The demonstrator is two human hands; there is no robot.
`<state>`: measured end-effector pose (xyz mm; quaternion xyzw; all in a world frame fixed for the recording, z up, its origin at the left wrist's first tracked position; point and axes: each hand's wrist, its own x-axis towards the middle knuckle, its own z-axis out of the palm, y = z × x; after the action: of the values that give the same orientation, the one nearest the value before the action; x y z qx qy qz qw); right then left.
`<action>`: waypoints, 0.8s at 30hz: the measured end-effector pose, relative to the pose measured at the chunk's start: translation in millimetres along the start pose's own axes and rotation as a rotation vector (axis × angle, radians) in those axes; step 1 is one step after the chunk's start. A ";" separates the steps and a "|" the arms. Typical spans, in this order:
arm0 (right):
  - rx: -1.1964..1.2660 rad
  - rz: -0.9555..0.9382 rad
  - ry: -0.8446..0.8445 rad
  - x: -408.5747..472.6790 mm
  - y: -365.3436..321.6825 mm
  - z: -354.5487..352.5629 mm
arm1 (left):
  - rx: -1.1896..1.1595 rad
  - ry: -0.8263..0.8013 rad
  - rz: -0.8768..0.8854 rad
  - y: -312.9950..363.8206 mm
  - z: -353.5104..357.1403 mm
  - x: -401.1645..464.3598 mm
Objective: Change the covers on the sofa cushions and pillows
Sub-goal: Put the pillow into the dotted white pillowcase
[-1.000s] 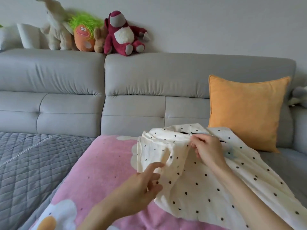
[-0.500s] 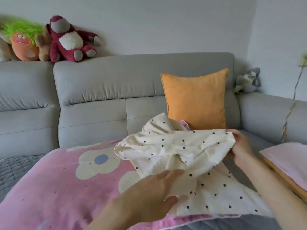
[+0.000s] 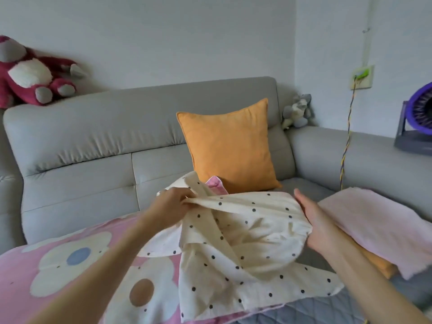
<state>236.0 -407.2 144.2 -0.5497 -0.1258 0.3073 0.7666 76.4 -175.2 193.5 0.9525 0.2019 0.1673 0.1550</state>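
Observation:
A cream polka-dot cover (image 3: 245,242) lies crumpled over the right end of a pink flower-print pillow (image 3: 70,265) on the sofa seat. My left hand (image 3: 171,205) pinches the cover's upper edge at its left. At the cover's right end, my right hand (image 3: 312,222) holds the cloth with the thumb up and its fingers hidden in the fabric. The edge runs taut between both hands. A pink corner (image 3: 216,185) of the pillow pokes out behind the cover. An orange cushion (image 3: 230,146) leans upright against the sofa back just beyond.
The grey sofa (image 3: 93,141) turns a corner at the right. A folded pale pink cloth (image 3: 378,228) lies on an orange piece beside my right arm. A red plush bear (image 3: 30,73) and a grey plush (image 3: 297,111) sit on the backrest. A cable (image 3: 346,146) hangs at the right, near a purple fan (image 3: 418,118).
The view swung right. My left hand rose from the cover's lower part and took its upper edge. My right hand stayed at the right end, and the cover is now stretched between them.

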 end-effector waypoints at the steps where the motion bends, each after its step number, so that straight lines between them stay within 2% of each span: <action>1: -0.046 -0.028 -0.061 -2.8 -5.5 -0.8 | -0.082 -0.050 -0.035 5.9 -12.7 9.2; 2: -0.201 -0.067 -0.118 -7.5 -9.7 -1.8 | -0.178 -0.099 -0.071 13.4 -26.8 16.8; 4: -0.678 -0.128 -0.186 -20.9 -6.5 -0.4 | -0.393 -0.208 -0.155 30.9 -52.2 27.5; 6: -0.940 -0.143 -0.230 -22.6 11.1 -2.8 | -0.498 -0.299 -0.177 45.6 -68.1 32.2; 8: -0.892 -0.188 -0.081 -16.0 16.1 -11.9 | -0.479 -0.427 -0.126 55.2 -74.3 33.8; 10: -0.555 -0.120 0.057 -7.9 2.0 -24.1 | -0.449 -0.520 -0.070 63.1 -79.3 31.3; 11: -0.379 -0.044 0.043 -2.9 -6.6 -31.7 | -0.377 -0.528 -0.031 65.4 -80.0 31.5; 13: -0.215 0.125 -0.054 -5.5 -17.0 -40.4 | -0.052 -0.490 0.053 65.0 -75.8 36.7; 14: -0.208 0.189 -0.089 -9.0 -17.5 -41.3 | 0.114 -0.476 0.092 62.8 -71.5 39.9; 16: -0.251 0.259 -0.082 -7.5 -10.8 -44.1 | 0.281 -0.499 0.082 55.5 -58.0 44.9; 18: -0.413 0.219 0.021 -4.5 -3.8 -47.6 | 0.376 -0.468 0.042 44.6 -41.4 48.9; 20: -0.646 0.182 -0.013 -7.0 0.6 -50.0 | 0.501 -0.277 0.058 30.9 -29.2 52.0; 22: -0.864 0.204 -0.120 -12.7 8.4 -47.6 | 0.439 -0.081 0.015 14.3 -22.4 57.4; 24: -1.027 0.193 -0.180 -17.0 13.1 -38.5 | 0.133 -0.102 -0.114 2.6 -22.9 62.1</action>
<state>238.8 -444.3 120.6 -0.8349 -0.2744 0.3213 0.3528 122.1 -145.1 230.8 0.9549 0.2582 0.0959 0.1106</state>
